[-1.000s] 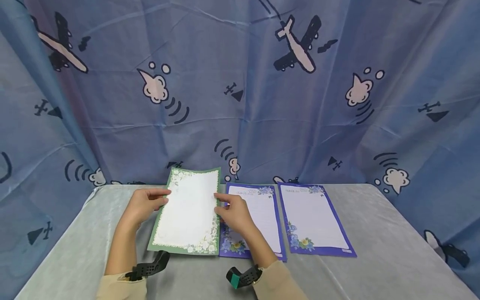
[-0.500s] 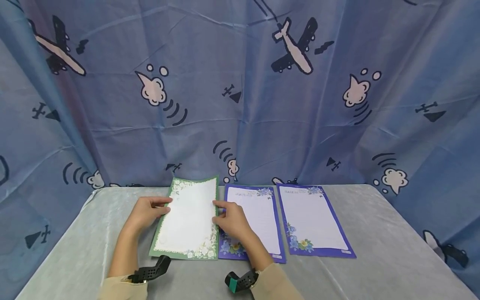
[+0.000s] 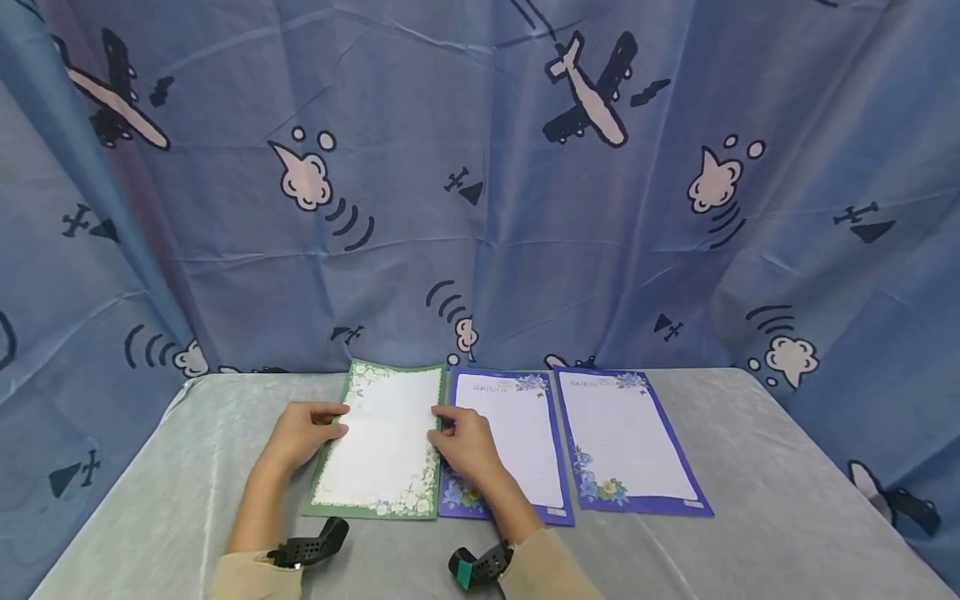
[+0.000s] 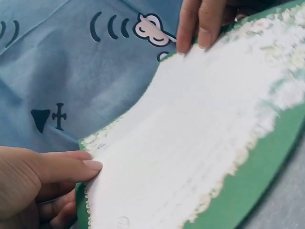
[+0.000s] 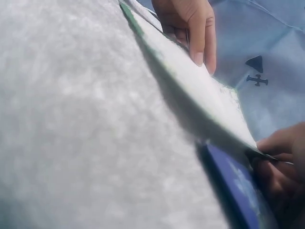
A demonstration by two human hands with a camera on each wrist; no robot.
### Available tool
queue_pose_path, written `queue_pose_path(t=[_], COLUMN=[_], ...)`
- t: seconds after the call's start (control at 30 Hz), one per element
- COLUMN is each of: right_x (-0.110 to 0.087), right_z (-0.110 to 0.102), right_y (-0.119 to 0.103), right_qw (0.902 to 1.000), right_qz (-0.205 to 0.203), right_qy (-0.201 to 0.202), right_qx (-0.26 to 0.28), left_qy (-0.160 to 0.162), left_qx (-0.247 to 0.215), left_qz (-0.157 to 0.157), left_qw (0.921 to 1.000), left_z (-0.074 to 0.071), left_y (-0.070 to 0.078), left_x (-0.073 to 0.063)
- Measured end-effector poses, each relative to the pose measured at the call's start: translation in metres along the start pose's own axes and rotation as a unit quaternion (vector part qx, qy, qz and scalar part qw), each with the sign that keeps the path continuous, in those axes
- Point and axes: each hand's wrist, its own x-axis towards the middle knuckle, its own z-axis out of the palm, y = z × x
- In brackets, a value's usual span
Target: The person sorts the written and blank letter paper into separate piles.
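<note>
A sheet of letter paper [image 3: 382,450] with a green floral border and a white middle lies at the left of the row in the head view. My left hand [image 3: 303,433] pinches its left edge between thumb and fingers. On its right edge, my right hand [image 3: 468,442] pinches it the same way. The left wrist view shows the sheet [image 4: 157,138] bowed between both hands. In the right wrist view its near edge curves close over the table, beside a purple-bordered pad [image 5: 233,183]. My right hand and forearm cover part of that pad.
Two purple-bordered writing pads with blue flowers lie to the right, the middle pad [image 3: 525,433] and the far right pad [image 3: 630,442]. A grey cloth covers the table [image 3: 765,483]. Behind it hangs a blue curtain [image 3: 405,167] printed with airplanes.
Both hands have lowered the green-bordered sheet toward the table and nearer the front, then shifted it slightly right, up against the middle pad. The two purple pads have stayed in place.
</note>
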Motion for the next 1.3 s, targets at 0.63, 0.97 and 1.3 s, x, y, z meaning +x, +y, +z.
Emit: queue_pose_path(t=[0.63, 0.97, 1.3], right_x=[-0.001, -0.001, -0.003], right_z=[0.003, 0.004, -0.002], right_y=[0.005, 0.004, -0.010], right_qw=[0.9984, 0.9981, 0.9999], right_qz=[0.020, 0.023, 0.003], right_qy=[0.046, 0.054, 0.011], right_qx=[0.026, 0.021, -0.001], left_qy=[-0.028, -0.026, -0.042], left_qx=[0.018, 0.046, 0.077], left_qz=[-0.018, -0.011, -0.013], left_qw=[0.9993, 0.9985, 0.9961], left_z=[0.002, 0.001, -0.007], left_y=[0.003, 0.004, 0.011], left_x=[0.001, 0.001, -0.006])
